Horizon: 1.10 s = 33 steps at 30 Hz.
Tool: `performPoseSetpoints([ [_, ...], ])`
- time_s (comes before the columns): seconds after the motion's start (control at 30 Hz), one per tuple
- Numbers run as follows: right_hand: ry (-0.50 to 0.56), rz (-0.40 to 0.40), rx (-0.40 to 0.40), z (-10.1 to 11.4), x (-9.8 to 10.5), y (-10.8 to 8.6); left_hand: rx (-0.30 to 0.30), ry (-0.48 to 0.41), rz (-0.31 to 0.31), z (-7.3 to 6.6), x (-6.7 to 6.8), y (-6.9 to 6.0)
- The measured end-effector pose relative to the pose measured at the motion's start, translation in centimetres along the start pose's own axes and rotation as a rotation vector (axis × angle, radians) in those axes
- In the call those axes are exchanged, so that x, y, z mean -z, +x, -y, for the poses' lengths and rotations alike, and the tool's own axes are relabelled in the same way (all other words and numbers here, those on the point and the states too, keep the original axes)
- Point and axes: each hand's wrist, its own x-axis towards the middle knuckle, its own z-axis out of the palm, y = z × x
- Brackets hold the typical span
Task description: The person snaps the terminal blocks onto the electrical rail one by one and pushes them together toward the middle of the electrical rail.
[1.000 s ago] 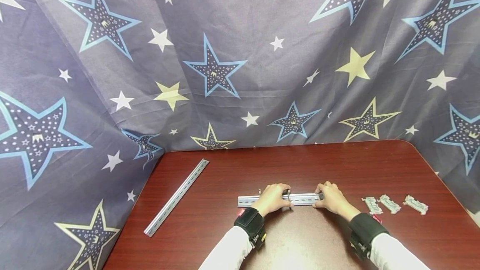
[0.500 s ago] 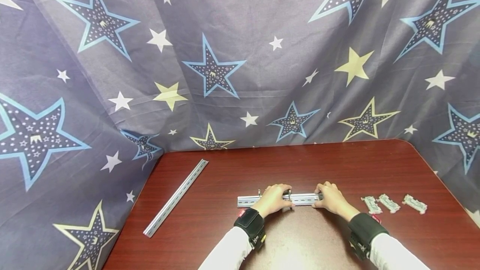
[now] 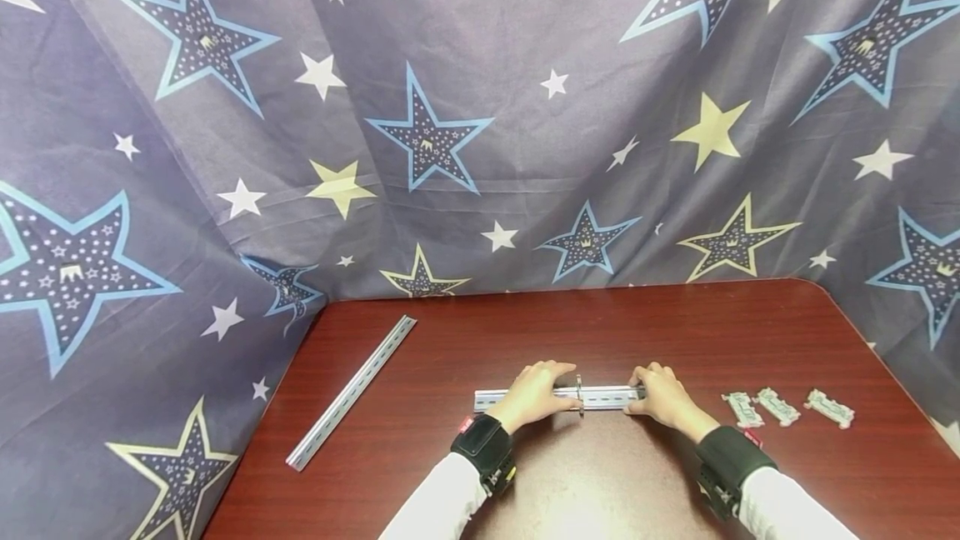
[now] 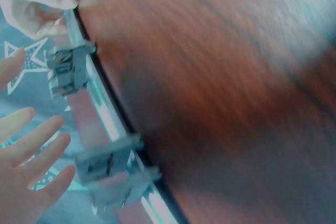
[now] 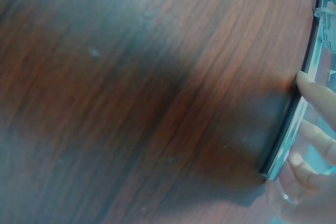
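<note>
A slotted metal DIN rail lies crosswise on the table. My right hand grips its right end, thumb on the near edge and fingers on the far side, as the right wrist view of the rail end shows. A thin terminal block stands across the rail. My left hand hovers over the rail just left of that block, fingers spread and holding nothing. In the left wrist view the block sits apart from two more blocks on the rail; the left hand hides those in the head view.
A second, longer rail lies slanted at the left of the table. Three loose pale terminal blocks lie flat to the right of my right hand. A star-patterned cloth hangs behind the table.
My left hand has let go of the terminal block and moved a little left, its fingers opening out. The block stays standing on the rail. The right hand keeps its hold.
</note>
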Motion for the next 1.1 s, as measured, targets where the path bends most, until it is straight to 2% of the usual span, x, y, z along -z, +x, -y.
performPoseSetpoints([
  [0.2, 0.002, 0.01, 0.0, 0.2, 0.2, 0.0, -0.004, 0.013, -0.002, 0.6, 1.3, -0.7],
  [0.4, 0.009, 0.005, 0.003, 0.2, 0.2, -0.1, -0.003, 0.016, -0.008, 1.4, 1.8, -1.3],
  [0.83, 0.02, 0.006, -0.005, 0.2, 0.3, -0.1, 0.035, 0.03, -0.011, 3.4, 1.9, -2.5],
  [1.1, 0.023, 0.004, -0.004, 0.1, 0.2, -0.1, 0.028, 0.038, -0.006, 4.1, 1.5, -2.9],
])
